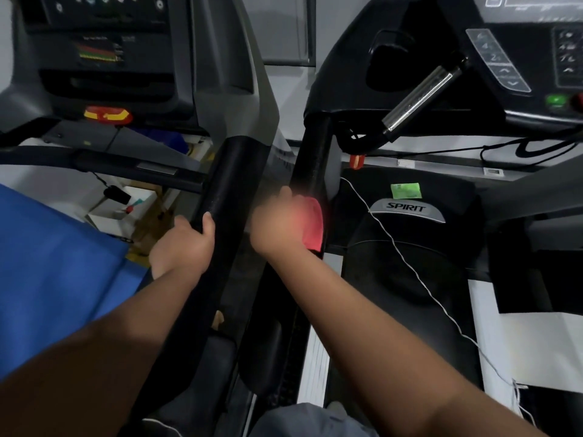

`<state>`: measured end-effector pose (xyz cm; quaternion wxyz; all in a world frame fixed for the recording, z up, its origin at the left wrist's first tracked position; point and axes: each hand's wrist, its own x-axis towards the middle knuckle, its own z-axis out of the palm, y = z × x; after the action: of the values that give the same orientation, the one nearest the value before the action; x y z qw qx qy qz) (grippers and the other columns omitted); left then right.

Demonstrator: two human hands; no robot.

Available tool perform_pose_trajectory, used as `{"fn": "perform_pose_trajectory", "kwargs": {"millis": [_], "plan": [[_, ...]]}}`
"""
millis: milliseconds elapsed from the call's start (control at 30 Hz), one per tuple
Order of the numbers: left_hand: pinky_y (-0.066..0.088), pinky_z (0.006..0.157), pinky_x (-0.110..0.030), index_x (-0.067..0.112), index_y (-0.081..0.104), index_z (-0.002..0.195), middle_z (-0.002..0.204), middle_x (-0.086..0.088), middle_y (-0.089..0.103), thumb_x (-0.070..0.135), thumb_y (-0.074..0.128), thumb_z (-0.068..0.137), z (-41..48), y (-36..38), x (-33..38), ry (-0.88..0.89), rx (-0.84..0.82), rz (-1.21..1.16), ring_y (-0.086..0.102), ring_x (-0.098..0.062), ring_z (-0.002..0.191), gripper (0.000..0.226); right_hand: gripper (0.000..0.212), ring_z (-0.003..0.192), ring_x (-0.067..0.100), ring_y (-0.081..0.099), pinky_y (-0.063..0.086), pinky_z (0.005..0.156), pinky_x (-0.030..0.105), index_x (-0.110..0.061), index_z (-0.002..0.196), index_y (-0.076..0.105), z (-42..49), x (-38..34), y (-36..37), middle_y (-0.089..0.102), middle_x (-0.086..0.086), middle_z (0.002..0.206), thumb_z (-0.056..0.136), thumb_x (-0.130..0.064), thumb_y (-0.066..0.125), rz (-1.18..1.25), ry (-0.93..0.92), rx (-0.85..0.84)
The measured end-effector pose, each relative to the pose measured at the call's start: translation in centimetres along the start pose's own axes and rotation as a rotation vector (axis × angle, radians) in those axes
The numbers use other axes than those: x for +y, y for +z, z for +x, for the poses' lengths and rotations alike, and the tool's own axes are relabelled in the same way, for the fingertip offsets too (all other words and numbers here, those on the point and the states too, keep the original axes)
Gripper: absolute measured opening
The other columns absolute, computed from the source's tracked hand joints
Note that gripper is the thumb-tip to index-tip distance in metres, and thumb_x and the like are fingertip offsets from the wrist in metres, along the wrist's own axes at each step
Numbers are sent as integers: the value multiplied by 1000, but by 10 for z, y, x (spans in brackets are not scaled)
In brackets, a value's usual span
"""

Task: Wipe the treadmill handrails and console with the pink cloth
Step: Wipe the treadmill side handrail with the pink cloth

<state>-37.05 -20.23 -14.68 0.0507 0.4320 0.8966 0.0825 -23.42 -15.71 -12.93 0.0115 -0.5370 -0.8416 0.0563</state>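
Note:
I stand between two treadmills. My right hand [279,223], blurred by motion, holds the pink cloth [312,227] wrapped against the black left handrail [310,159] of the right-hand treadmill. My left hand [186,241] grips the thick black handrail [230,184] of the left-hand treadmill, thumb over its top. The right treadmill's console [511,55] with keypads is at the upper right, above a silver pulse grip [419,96]. The left treadmill's console [104,52] is at the upper left.
A blue sheet [53,272] covers the left side. A thin white cord [407,260] runs across the right treadmill's black motor cover marked SPIRIT [407,208]. Boxes [126,206] sit on the floor beyond the left handrail. A red safety clip [357,160] hangs under the right console.

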Motion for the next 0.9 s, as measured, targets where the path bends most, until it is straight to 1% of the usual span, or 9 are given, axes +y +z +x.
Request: {"fn": "perform_pose_trajectory", "kwargs": {"millis": [100, 200, 300, 400, 500, 633, 700, 800, 900], "plan": [[31, 56, -33, 0, 47, 123, 80, -10, 48, 52, 21, 99, -2, -1, 2, 0, 7, 7, 45, -25, 72, 63, 22, 122, 31, 32, 26, 100, 41, -21, 104, 65, 4, -5, 3, 60, 4, 115, 92, -24, 46, -107, -56, -43], [31, 58, -33, -1, 47, 123, 84, -14, 54, 51, 21, 100, -3, -3, 2, -2, 17, -2, 44, -25, 73, 62, 26, 118, 28, 34, 27, 94, 39, -20, 106, 66, -3, 5, 6, 59, 2, 115, 90, -28, 47, -6, -86, 20], [33, 59, -34, -1, 46, 124, 90, -18, 60, 51, 21, 100, -3, -3, 1, 12, 4, -14, 46, -27, 75, 62, 30, 108, 25, 39, 27, 82, 36, -24, 105, 69, -14, 27, 19, 60, -4, 111, 86, -32, 47, 317, -55, 268], [29, 52, -32, 0, 45, 123, 66, -4, 44, 51, 20, 100, -2, -2, 2, 13, 5, 5, 44, -22, 65, 61, 33, 96, 24, 46, 33, 83, 31, -30, 98, 72, -19, 53, 39, 64, -12, 108, 85, -35, 43, 628, -122, 534], [24, 47, -30, 0, 45, 123, 61, -1, 37, 51, 20, 100, -2, -1, 1, 9, 6, 31, 37, -17, 56, 61, 31, 97, 22, 42, 29, 84, 28, -31, 98, 71, -15, 57, 36, 62, -13, 110, 87, -35, 43, 678, -120, 454], [25, 48, -30, 0, 46, 122, 64, -2, 41, 52, 19, 99, 1, 4, -2, 13, 20, 30, 40, -19, 58, 62, 29, 112, 27, 33, 27, 84, 38, -22, 111, 64, -11, 31, 14, 56, -1, 117, 89, -29, 47, 252, -52, 220], [29, 52, -31, 0, 46, 122, 74, -10, 53, 51, 19, 99, 0, 5, -1, 14, 42, 48, 50, -27, 67, 63, 30, 118, 30, 32, 28, 89, 41, -17, 113, 62, -10, 15, 9, 56, 5, 118, 92, -25, 43, 41, -94, 113], [34, 61, -34, -2, 46, 122, 97, -23, 61, 50, 20, 100, -3, 6, 2, 16, 62, 67, 59, -38, 89, 62, 30, 121, 30, 32, 27, 96, 42, -22, 114, 63, -9, -4, 13, 61, 3, 119, 97, -26, 38, -212, -185, -4], [35, 64, -36, -3, 48, 120, 102, -26, 61, 49, 22, 100, -3, 6, 3, 9, 64, 68, 59, -40, 94, 62, 27, 122, 31, 33, 24, 101, 44, -24, 110, 64, -13, -7, 15, 60, 3, 119, 96, -28, 41, -240, -256, -79]]}}
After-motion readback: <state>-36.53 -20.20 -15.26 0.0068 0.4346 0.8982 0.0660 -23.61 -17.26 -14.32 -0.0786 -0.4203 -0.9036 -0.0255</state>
